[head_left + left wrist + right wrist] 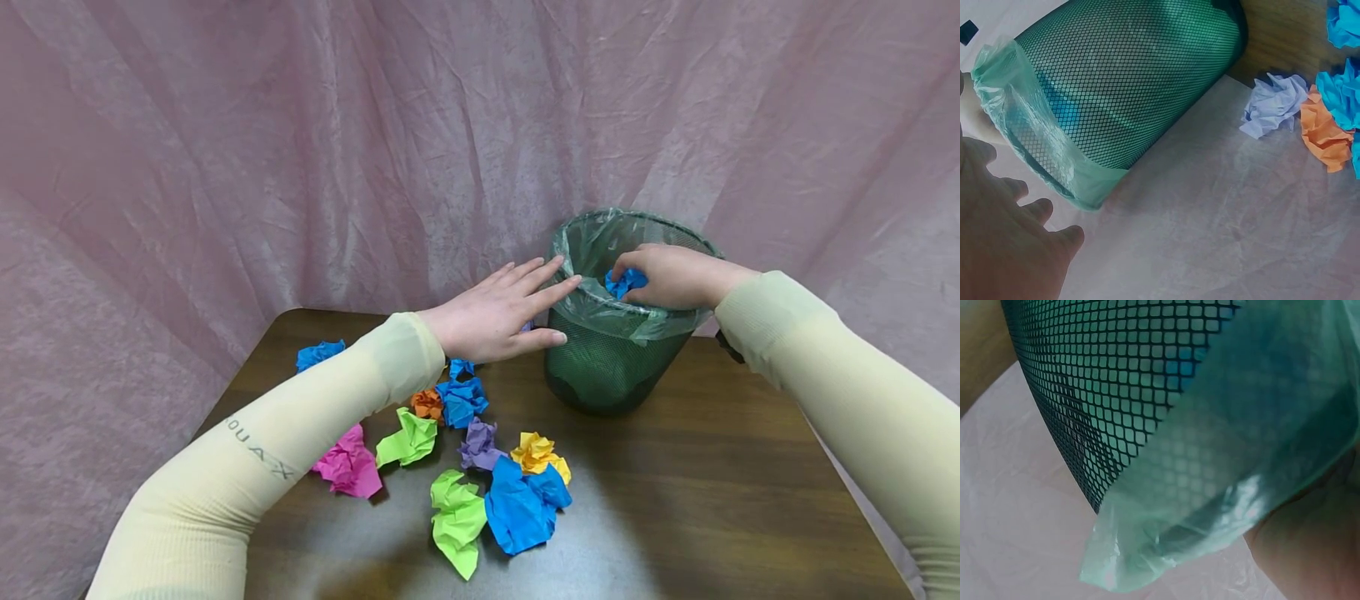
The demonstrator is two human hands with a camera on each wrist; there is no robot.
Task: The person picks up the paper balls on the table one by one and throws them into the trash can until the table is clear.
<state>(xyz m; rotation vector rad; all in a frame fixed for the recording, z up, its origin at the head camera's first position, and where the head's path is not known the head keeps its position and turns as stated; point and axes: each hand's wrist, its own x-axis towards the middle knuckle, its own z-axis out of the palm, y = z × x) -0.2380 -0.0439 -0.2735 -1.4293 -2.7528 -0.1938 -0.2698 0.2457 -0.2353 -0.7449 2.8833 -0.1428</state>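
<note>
The right hand (675, 275) is over the mouth of the green mesh bin (611, 367), fingers curled down around a crumpled blue paper ball (626, 282), which sits pinched at the fingertips just inside the rim. The wrist rests across the far-right edge of the bin, where the pale green plastic liner (652, 321) folds over the outside. From the right wrist view, only the mesh wall (1122, 406) and the liner's folded lip (1210, 506) show up close; the fingers themselves are out of sight there.

The left hand (498, 312) is flat and relaxed, fingers straight and spread, holding nothing. Its fingertips reach the near-left side of the bin's rim, touching or just short of the liner; I cannot tell which. In the left wrist view the hand (1004, 237) hovers beside the bin (1129, 81), fingers loose.

Below and behind that left hand, scattered on the brown table (712, 500), lies a cluster of crumpled paper: a blue ball (461, 400) and an orange one (427, 404) just under the wrist, a purple one (480, 443), a yellow one (536, 452), a large blue one (521, 507), two lime green pieces (408, 439) (457, 521), a pink one (347, 465) beside the forearm, and another blue ball (318, 354) out beyond the sleeve. A pink cloth (300, 150) hangs behind everything.
</note>
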